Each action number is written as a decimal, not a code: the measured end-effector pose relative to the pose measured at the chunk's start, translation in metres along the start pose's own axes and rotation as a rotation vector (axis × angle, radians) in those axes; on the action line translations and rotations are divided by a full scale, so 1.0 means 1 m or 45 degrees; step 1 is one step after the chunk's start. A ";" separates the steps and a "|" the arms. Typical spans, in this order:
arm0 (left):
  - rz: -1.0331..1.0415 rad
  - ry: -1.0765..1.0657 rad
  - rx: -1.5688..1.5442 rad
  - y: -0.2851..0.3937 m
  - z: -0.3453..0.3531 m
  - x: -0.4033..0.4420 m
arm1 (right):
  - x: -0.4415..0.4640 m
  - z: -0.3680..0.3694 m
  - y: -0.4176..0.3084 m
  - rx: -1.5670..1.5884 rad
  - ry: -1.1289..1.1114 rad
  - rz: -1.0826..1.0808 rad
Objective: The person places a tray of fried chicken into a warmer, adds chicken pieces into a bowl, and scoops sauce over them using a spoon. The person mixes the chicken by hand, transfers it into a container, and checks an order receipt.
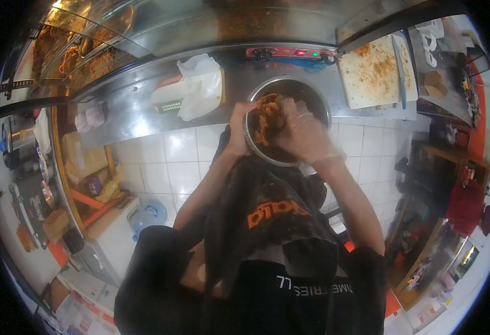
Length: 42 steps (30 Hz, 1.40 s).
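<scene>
A round metal bowl (316, 101) sits at the counter's near edge, in front of my body. My left hand (240, 129) is closed on its left rim, thumb over the edge. Inside, brown crumbly food pieces (268, 120) that look fried and coated heap on the left side. My right hand (306, 133) reaches in from the right, against the food. Motion smears its fingers, so whether they grip a piece is unclear. It seems to wear a thin clear glove.
A white cutting board (362, 84) with brown crumbs and a long knife (399, 72) lies right of the bowl. Left stands a box with white paper (200, 86). Behind are a red control panel (281, 53) and a glass display case (89, 44) with food.
</scene>
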<state>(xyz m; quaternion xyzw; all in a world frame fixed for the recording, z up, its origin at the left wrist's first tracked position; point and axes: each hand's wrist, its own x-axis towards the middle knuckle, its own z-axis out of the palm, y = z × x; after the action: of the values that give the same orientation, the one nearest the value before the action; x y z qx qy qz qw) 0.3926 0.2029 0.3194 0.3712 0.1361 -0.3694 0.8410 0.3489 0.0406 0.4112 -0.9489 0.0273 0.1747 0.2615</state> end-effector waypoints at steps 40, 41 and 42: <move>-0.121 -0.024 0.022 0.001 0.022 -0.009 | -0.020 -0.037 -0.016 0.059 0.112 -0.041; -0.120 -0.024 0.023 0.002 0.023 -0.009 | -0.021 -0.037 -0.019 0.046 0.164 -0.102; -0.123 -0.008 0.003 0.002 0.023 -0.009 | -0.020 -0.038 -0.017 0.046 0.165 -0.103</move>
<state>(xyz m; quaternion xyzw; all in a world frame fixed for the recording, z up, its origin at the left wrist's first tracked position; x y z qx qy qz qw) 0.3869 0.1918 0.3412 0.3640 0.1507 -0.4109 0.8222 0.3443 0.0354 0.4566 -0.9536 0.0091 0.1018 0.2832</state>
